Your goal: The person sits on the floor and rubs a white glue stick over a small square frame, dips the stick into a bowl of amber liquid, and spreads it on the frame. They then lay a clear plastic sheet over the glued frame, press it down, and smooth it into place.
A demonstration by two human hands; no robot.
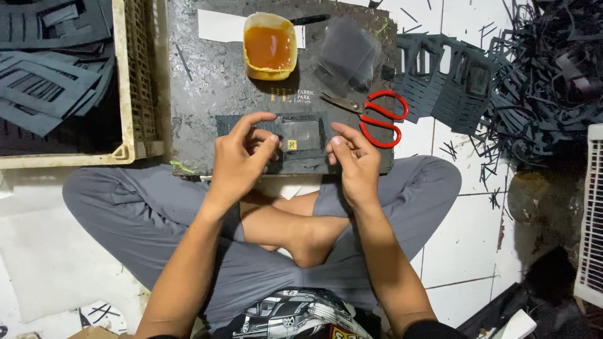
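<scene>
While the dark board (207, 81) lies across the lap, a black frame piece (300, 139) is pinched on it by the left hand (242, 160) and right hand (355, 160), near red scissors (382, 118) and a glue tub (270, 47).

bare board (207, 81) left of glue tub (270, 47), red scissors (377, 116) blocking right side
</scene>
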